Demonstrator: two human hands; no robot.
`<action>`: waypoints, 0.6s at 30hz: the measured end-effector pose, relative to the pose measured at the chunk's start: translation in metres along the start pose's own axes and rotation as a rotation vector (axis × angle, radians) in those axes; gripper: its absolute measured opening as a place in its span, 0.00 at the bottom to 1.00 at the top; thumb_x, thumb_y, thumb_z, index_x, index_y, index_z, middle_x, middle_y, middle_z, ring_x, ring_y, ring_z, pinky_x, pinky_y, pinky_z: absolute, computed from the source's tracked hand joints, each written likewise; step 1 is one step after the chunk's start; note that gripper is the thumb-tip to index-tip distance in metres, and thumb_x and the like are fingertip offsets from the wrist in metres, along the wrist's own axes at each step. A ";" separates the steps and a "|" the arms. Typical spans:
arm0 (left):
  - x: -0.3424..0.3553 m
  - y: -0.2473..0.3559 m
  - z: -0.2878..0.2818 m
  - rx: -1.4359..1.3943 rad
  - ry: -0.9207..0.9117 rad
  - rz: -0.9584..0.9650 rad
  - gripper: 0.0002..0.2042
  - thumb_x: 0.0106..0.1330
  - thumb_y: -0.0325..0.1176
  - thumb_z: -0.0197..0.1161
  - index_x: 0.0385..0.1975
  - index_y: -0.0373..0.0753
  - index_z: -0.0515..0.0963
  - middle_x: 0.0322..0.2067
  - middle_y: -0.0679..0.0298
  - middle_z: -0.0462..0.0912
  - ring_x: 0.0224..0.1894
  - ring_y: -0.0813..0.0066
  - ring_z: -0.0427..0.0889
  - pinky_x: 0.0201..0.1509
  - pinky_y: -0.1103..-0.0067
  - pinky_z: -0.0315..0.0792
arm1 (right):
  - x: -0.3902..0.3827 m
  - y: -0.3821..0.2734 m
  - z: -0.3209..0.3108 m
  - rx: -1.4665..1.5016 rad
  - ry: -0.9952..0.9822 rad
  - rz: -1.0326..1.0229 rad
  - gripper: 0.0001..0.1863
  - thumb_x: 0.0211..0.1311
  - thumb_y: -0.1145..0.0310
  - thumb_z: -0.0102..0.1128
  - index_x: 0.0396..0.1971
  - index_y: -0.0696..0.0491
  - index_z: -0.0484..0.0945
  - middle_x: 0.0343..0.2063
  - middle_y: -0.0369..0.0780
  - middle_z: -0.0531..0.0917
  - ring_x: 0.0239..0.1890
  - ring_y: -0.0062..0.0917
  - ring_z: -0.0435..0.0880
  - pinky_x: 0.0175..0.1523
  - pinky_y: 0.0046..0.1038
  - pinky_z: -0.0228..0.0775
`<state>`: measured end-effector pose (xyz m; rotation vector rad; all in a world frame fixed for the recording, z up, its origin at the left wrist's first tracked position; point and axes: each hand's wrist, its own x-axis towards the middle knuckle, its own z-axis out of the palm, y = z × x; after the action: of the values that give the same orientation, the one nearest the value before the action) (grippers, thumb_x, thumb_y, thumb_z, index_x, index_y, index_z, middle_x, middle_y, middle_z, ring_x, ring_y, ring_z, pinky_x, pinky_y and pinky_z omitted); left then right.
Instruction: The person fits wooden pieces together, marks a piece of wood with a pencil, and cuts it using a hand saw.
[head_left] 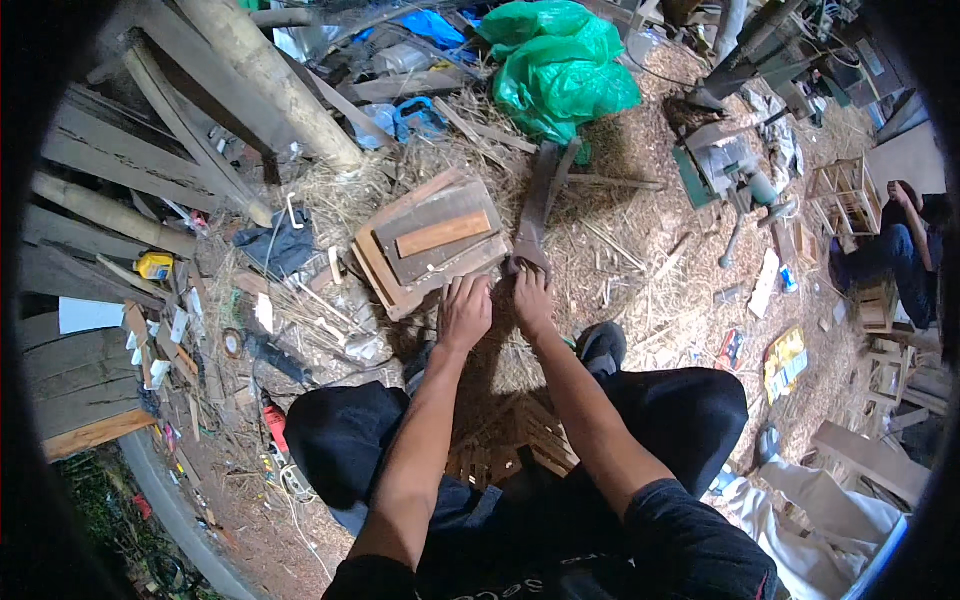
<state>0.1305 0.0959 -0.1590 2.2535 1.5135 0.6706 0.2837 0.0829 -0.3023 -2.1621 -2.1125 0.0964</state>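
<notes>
My left hand (466,312) reaches to the near edge of a stack of flat wooden boards (440,252), its fingers stretched out and slightly bent. A narrower reddish-brown wooden strip (443,233) lies on top of the stack. Beside it, my right hand (533,300) has its fingers extended at the dark handle of a hand saw (531,225). Its fingertips overlap the handle's near end; no grip around it shows. The saw's blade points away from me, over the wood shavings. Between my knees stands a slatted wooden piece (515,440), partly in shadow.
A green plastic sheet (565,70) lies beyond the saw. Timber poles (290,90) lean at the left. A machine (725,165) stands at the far right, near wooden stools (845,195) and another person (905,235). A red power tool (275,428) lies by my left knee.
</notes>
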 end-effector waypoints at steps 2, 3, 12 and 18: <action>0.018 0.004 -0.008 0.054 0.109 0.031 0.11 0.61 0.28 0.56 0.43 0.38 0.75 0.43 0.58 0.77 0.47 0.56 0.73 0.53 0.61 0.64 | 0.008 0.007 0.003 0.026 0.016 0.037 0.17 0.62 0.67 0.46 0.49 0.55 0.71 0.42 0.41 0.76 0.48 0.34 0.74 0.53 0.41 0.65; 0.024 0.003 -0.015 0.109 0.207 0.050 0.11 0.60 0.29 0.56 0.43 0.38 0.74 0.44 0.58 0.76 0.47 0.57 0.73 0.54 0.60 0.63 | 0.010 0.009 0.002 0.035 -0.058 0.069 0.16 0.62 0.67 0.46 0.49 0.55 0.71 0.41 0.41 0.76 0.48 0.34 0.74 0.54 0.42 0.64; 0.070 -0.052 -0.042 0.137 0.207 0.038 0.14 0.63 0.35 0.59 0.48 0.40 0.76 0.51 0.57 0.76 0.56 0.57 0.71 0.61 0.63 0.61 | 0.023 -0.008 -0.087 0.893 0.217 0.586 0.22 0.61 0.52 0.62 0.31 0.60 0.74 0.20 0.43 0.76 0.22 0.29 0.74 0.29 0.31 0.63; 0.096 -0.041 -0.025 0.040 0.155 0.145 0.13 0.60 0.34 0.64 0.45 0.42 0.78 0.48 0.63 0.78 0.52 0.62 0.75 0.55 0.68 0.67 | 0.028 -0.002 -0.148 1.423 0.388 0.746 0.22 0.73 0.53 0.46 0.27 0.56 0.74 0.17 0.29 0.67 0.20 0.14 0.63 0.24 0.23 0.56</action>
<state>0.1160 0.2009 -0.1417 2.4083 1.4532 0.8831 0.3017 0.1055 -0.1540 -1.5838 -0.4754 0.8323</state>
